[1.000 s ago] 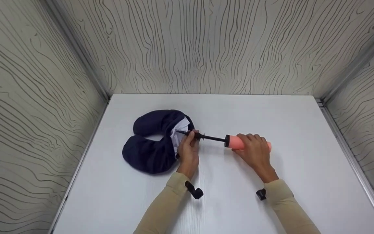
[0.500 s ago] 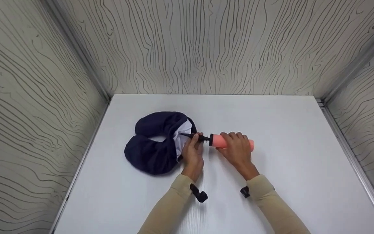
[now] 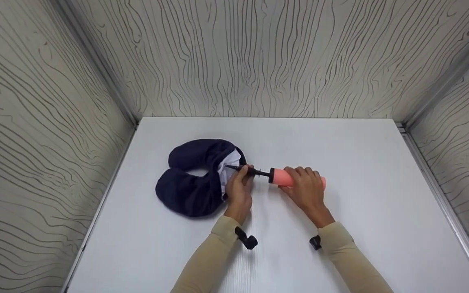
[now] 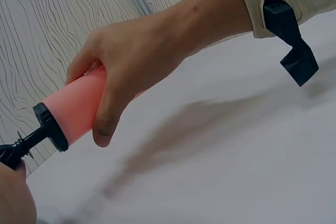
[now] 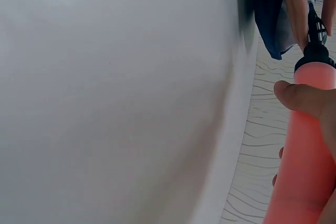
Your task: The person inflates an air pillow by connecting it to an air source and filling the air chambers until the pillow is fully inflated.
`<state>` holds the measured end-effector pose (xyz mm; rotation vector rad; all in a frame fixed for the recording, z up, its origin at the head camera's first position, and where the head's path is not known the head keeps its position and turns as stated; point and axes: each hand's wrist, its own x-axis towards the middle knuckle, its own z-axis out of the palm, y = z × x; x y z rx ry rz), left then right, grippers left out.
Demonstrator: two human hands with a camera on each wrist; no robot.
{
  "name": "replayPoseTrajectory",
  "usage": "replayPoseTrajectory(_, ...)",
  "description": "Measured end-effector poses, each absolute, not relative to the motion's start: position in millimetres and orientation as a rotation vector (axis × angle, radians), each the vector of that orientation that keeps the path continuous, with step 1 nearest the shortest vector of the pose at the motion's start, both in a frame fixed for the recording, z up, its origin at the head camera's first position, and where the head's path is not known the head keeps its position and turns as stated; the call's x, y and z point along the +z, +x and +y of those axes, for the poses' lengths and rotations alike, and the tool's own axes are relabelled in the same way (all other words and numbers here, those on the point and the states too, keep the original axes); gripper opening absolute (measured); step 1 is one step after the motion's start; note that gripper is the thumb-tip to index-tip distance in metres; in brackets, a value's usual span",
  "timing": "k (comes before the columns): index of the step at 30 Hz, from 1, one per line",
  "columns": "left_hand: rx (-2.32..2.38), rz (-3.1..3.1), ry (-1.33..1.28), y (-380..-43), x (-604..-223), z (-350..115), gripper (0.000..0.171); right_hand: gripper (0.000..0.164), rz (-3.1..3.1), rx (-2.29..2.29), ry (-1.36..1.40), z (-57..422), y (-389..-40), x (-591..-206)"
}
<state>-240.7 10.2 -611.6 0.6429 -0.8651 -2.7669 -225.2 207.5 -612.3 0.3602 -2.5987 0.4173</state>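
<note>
While the white table (image 3: 340, 162) fills the lower two thirds of the head view, walled on three sides by panels printed with a dark wavy grain (image 3: 259, 57), a navy U-shaped neck pillow (image 3: 189, 187) lies on it left of centre, its open ends toward the right and a patch of white lining (image 3: 227, 171) showing at the upper end. Just right of the pillow lies a hand pump, stretched almost level across the middle of the frame: its salmon-pink barrel (image 3: 285, 178) sits at centre right, and a thin black rod (image 3: 255, 172) runs leftward from the barrel's black collar to the pillow's white patch. The right hand (image 3: 305, 188) wraps the barrel from above, its grip closed round the pink tube with the thumb on the near side, as the left wrist view (image 4: 121, 72) shows plainly; the collar end stands clear of the fingers to the left. The left hand (image 3: 238, 189) sits between pillow and barrel, its grip pinched on the black nozzle end of the rod just where it meets the lining. Both forearms wear beige sleeves (image 3: 214, 256), entering from the bottom edge, each with a small black mount (image 3: 246, 239) at the wrist.
</note>
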Motion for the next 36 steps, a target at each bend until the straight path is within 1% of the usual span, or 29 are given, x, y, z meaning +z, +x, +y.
replayPoseTrajectory(8,-2.749,-0.849,0.670,-243,-608,8,0.011,0.061,-2.591,0.452,0.328,240,-222,-613)
replayPoseTrajectory(12,-2.738,-0.836,0.686,-243,-605,8,0.006,0.060,-2.598,0.469,0.304,248,-222,-613)
replayPoseTrajectory(15,-2.748,-0.834,0.691,-242,-605,11,0.004,0.060,-2.594,0.473,0.308,244,-222,-612)
replayPoseTrajectory(16,-2.748,-0.830,0.696,-241,-605,13,0.005,0.060,-2.593,0.473,0.313,240,-223,-612)
replayPoseTrajectory(20,-2.745,-0.817,0.707,-239,-605,22,0.001,0.059,-2.595,0.458,0.341,222,-227,-609)
replayPoseTrajectory(24,-2.748,-0.818,0.706,-238,-605,28,0.007,0.059,-2.587,0.431,0.351,205,-231,-608)
replayPoseTrajectory(27,-2.754,-0.843,0.712,-238,-604,28,0.005,0.059,-2.567,0.412,0.379,196,-233,-608)
replayPoseTrajectory(31,-2.762,-0.876,0.711,-238,-604,23,0.004,0.060,-2.556,0.401,0.410,190,-235,-608)
replayPoseTrajectory(36,-2.760,-0.892,0.689,-239,-603,15,0.004,0.062,-2.587,0.420,0.386,194,-235,-607)
